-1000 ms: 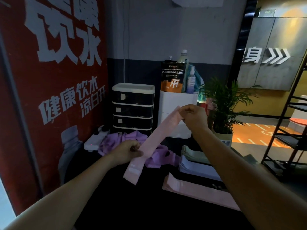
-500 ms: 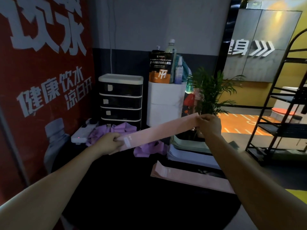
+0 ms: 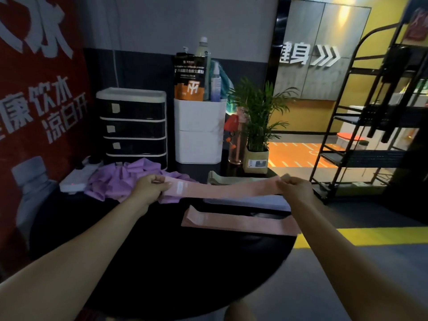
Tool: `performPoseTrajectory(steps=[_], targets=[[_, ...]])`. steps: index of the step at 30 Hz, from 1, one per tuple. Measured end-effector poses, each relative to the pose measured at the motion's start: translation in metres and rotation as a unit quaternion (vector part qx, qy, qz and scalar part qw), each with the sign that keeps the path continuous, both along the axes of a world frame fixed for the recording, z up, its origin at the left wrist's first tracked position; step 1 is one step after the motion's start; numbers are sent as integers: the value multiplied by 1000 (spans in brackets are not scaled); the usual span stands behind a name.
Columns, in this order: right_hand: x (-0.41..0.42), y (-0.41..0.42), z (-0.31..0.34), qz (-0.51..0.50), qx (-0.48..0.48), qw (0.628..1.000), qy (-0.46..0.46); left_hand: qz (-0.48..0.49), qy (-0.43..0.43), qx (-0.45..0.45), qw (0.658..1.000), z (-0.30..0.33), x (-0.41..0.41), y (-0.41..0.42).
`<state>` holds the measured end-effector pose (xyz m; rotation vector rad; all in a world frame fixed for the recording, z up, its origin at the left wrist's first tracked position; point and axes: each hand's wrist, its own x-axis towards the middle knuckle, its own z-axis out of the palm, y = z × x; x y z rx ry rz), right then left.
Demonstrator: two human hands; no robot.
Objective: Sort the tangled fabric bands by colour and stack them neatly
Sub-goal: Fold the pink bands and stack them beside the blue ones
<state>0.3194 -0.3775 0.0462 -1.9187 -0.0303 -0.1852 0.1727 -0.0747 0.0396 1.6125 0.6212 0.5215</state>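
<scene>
The left hand (image 3: 150,189) and right hand (image 3: 295,188) each pinch one end of a pink band (image 3: 222,189), holding it flat above the round black table (image 3: 173,262). Beneath it lie a pink stack (image 3: 238,222) and a pale stack (image 3: 247,202). A purple heap (image 3: 120,179) lies behind the left hand, before a black drawer unit (image 3: 133,126).

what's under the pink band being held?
Held pink band spans both hands, left hand and right hand, above the table. Beneath it: pale lavender stack, green stack behind, purple pile at left. The stacks' far edges are covered.
</scene>
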Motion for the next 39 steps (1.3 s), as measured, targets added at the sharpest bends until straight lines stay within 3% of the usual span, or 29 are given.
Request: performPoseTrajectory(steps=[3,8,14,24,31,39], targets=[[-5,-19,-10,-15,-4,1000,21,-8,-3,13,1000,-3,8,-21],[-15,-40,-24,-19,-37,999,19,5,53,157,986,-16,18,-34],[-15,-43,-46,-45,-46,998,19,0,94,248,964,-31,24,-47],[-21,-49,-66,-86,-98,991,22,11,104,239,966,-56,23,-56],[-26,-46,-74,-94,-102,990,19,32,44,213,976,-68,15,-59],[-29,-44,-78,-96,-99,990,11,34,36,194,980,-78,13,-61]])
